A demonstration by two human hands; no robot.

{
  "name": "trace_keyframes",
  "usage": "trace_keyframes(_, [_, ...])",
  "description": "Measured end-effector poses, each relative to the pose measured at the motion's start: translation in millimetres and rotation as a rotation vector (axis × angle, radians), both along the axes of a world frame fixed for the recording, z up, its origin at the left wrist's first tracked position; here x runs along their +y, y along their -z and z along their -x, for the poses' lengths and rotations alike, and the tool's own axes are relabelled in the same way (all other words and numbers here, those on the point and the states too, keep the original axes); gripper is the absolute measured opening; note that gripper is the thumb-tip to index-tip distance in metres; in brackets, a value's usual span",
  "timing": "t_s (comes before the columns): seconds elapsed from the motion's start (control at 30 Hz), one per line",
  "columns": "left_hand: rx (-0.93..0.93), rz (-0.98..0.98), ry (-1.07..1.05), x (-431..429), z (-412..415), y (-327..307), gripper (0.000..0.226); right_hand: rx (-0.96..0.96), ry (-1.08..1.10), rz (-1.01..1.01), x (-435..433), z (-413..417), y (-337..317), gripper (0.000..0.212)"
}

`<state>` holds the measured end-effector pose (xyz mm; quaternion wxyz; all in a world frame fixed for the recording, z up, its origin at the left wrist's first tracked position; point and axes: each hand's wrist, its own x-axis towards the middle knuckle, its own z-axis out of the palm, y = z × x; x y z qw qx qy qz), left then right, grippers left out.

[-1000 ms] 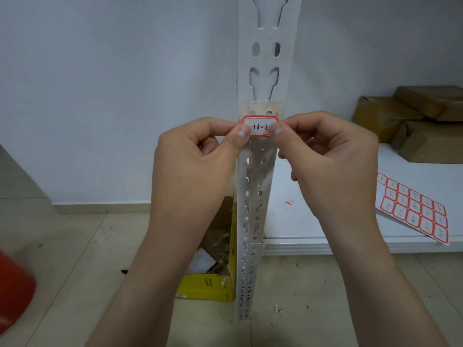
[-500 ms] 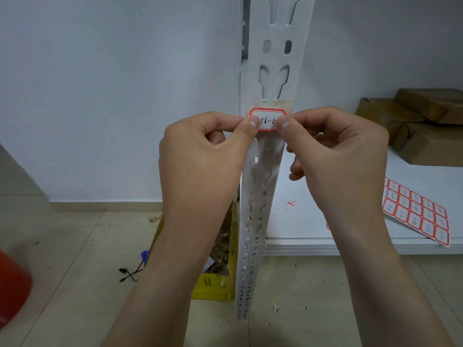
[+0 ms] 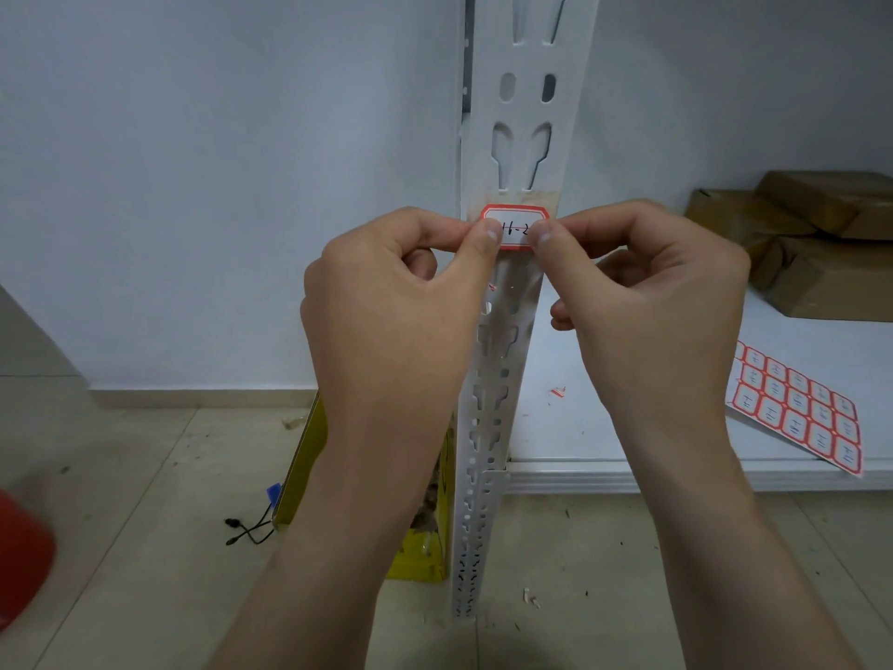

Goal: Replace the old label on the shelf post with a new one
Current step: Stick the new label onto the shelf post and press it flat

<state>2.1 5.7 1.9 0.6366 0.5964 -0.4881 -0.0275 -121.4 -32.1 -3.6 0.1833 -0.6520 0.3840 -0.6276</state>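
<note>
The white slotted shelf post (image 3: 519,152) stands upright in the middle, with the white shelf (image 3: 628,427) running off to its right, brown parcels (image 3: 816,244) stacked at the back. The left hand (image 3: 391,302) and right hand (image 3: 647,302) meet at the post, each pinching one end of the red-bordered label (image 3: 515,223) between thumb and forefinger, right against the post's yellowed patch. A label sheet (image 3: 797,408) lies on the shelf edge.

- White label (image 3: 515,228) with red border and dark handwriting
- White perforated shelf post (image 3: 524,113)
- Red-bordered white label sheet (image 3: 797,408)
- Yellow box (image 3: 309,456)
- Brown parcels (image 3: 812,244)
- Red object (image 3: 21,558)
</note>
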Motion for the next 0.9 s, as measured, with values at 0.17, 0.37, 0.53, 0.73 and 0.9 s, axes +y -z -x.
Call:
trace_keyframes(0.17, [-0.005, -0.007, -0.026, 0.5, 1.5, -0.3, 0.017, -0.005, 0.005, -0.003, 0.3, -1.0, 0.7, 0.013])
trace_keyframes(0.37, [-0.002, -0.022, -0.043, 0.8, 2.7, -1.8, 0.015, -0.003, 0.007, -0.006, 0.7, -1.5, 0.6, 0.014])
trace_keyframes(0.53, [0.003, -0.033, -0.054, 0.4, 4.0, -2.4, 0.015, -0.002, 0.022, 0.003, 0.0, -2.2, 0.3, 0.016])
trace_keyframes(0.73, [-0.014, -0.039, -0.065, 1.6, 4.4, -2.3, 0.016, 0.008, 0.039, 0.013, 0.1, -3.3, 0.0, 0.014])
trace_keyframes(0.9, [-0.027, -0.041, -0.088, 2.3, 4.9, -2.9, 0.015, 0.010, 0.063, 0.022, 0.1, -4.3, -0.6, 0.017])
